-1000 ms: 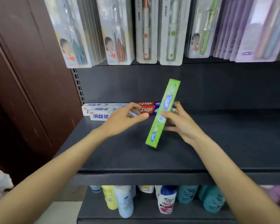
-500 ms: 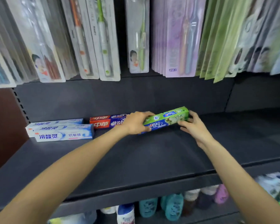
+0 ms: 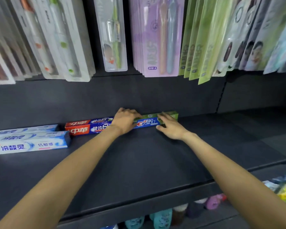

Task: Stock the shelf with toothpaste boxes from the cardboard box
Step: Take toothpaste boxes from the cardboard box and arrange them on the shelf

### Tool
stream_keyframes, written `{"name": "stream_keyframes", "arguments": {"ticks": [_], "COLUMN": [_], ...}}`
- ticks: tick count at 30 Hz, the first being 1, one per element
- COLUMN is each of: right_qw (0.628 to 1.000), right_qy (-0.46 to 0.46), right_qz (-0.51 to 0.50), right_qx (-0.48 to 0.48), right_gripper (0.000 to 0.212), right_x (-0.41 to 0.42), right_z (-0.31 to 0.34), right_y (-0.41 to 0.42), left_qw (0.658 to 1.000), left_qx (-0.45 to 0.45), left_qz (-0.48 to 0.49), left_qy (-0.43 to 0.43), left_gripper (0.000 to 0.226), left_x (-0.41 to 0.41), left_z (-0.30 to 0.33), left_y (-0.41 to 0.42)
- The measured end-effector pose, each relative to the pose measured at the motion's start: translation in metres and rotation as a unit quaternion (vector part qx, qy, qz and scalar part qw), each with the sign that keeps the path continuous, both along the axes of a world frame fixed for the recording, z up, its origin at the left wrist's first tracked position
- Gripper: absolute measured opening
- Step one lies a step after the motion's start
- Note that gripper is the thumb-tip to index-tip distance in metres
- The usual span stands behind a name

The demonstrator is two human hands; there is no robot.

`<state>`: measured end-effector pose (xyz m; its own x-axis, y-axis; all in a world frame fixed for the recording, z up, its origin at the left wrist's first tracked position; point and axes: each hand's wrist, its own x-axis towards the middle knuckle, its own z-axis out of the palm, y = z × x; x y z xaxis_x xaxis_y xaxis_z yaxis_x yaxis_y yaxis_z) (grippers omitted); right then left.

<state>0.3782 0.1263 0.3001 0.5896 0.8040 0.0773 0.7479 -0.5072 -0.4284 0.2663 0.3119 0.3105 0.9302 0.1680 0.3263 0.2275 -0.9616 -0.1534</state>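
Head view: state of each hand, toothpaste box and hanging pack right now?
Left hand: fingers resting on the green Crest box.
Right hand: fingers over the same box.
Green Crest box: lying flat at the shelf back.
Red boxes: flat, stacked.
White-blue boxes: flat, stacked.
Toothbrush packs: hanging.

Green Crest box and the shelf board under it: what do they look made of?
Green Crest box: printed cardboard by the look, slightly glossy, with crisp folded edges and colour print. Shelf board: probably painted metal, matt dark grey, with a thin rolled front lip; the material underneath is not certain.
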Motion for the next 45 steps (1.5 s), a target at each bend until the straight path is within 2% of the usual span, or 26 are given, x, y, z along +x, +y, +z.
{"name": "stream_keyframes", "arguments": {"ticks": [2,4,9,11,14,17,21,24,27,29,31,33,35,38,42,45], "right_qw": [0.999,0.999,0.999,0.997,0.982,0.952,0.920,0.934,0.973,0.991,0.995,0.977,0.956,0.933,0.911,0.910], "right_qy": [-0.021,-0.026,-0.050,-0.072,-0.153,-0.221,-0.252,-0.224,-0.151,-0.081,0.012,0.047,0.064,0.093,0.080,0.015], "right_qz": [0.004,-0.003,0.011,0.010,0.002,0.011,0.036,0.067,0.081,0.077,0.093,0.143,0.188,0.218,0.234,0.225], "right_qx": [-0.026,-0.031,-0.004,0.028,0.112,0.210,0.296,0.268,0.153,0.076,-0.036,-0.148,-0.214,-0.272,-0.331,-0.348], "right_gripper": [0.064,0.065,0.064,0.055,0.035,0.026,0.022,0.020,0.016,0.015,0.020,0.031,0.043,0.064,0.095,0.100], "right_x": [0.000,-0.002,-0.024,-0.045,-0.084,-0.122,-0.158,-0.172,-0.175,-0.173,-0.172,-0.172,-0.176,-0.185,-0.200,-0.210], "right_z": [-0.002,-0.003,-0.001,0.001,0.000,-0.015,-0.054,-0.103,-0.170,-0.218,-0.258,-0.289,-0.313,-0.341,-0.370,-0.381], "right_y": [0.012,0.020,0.002,-0.020,-0.064,-0.110,-0.173,-0.216,-0.250,-0.269,-0.284,-0.296,-0.304,-0.310,-0.314,-0.318], "left_qw": [1.000,0.998,0.989,0.986,0.979,0.973,0.947,0.935,0.947,0.948,0.926,0.891,0.863,0.845,0.859,0.877], "left_qx": [-0.005,-0.050,-0.126,-0.139,-0.146,-0.100,-0.042,-0.102,-0.226,-0.309,-0.369,-0.399,-0.405,-0.363,-0.320,-0.287], "left_qz": [-0.003,0.001,0.002,-0.012,-0.074,-0.145,-0.231,-0.238,-0.146,-0.046,0.040,0.114,0.150,0.148,0.135,0.108], "left_qy": [-0.011,-0.027,-0.074,-0.087,-0.120,-0.147,-0.217,-0.241,-0.175,-0.063,0.075,0.182,0.263,0.363,0.377,0.370], "left_gripper": [0.041,0.041,0.038,0.032,0.026,0.031,0.018,0.019,0.021,0.023,0.026,0.036,0.048,0.069,0.083,0.086], "left_x": [-0.008,-0.014,-0.041,-0.060,-0.095,-0.129,-0.161,-0.183,-0.199,-0.205,-0.210,-0.219,-0.230,-0.245,-0.250,-0.248], "left_z": [-0.003,-0.003,0.006,0.010,0.014,0.010,-0.028,-0.085,-0.159,-0.208,-0.257,-0.298,-0.331,-0.367,-0.389,-0.395], "left_y": [0.007,0.011,-0.012,-0.035,-0.083,-0.140,-0.206,-0.246,-0.279,-0.295,-0.304,-0.313,-0.326,-0.352,-0.370,-0.377]}}
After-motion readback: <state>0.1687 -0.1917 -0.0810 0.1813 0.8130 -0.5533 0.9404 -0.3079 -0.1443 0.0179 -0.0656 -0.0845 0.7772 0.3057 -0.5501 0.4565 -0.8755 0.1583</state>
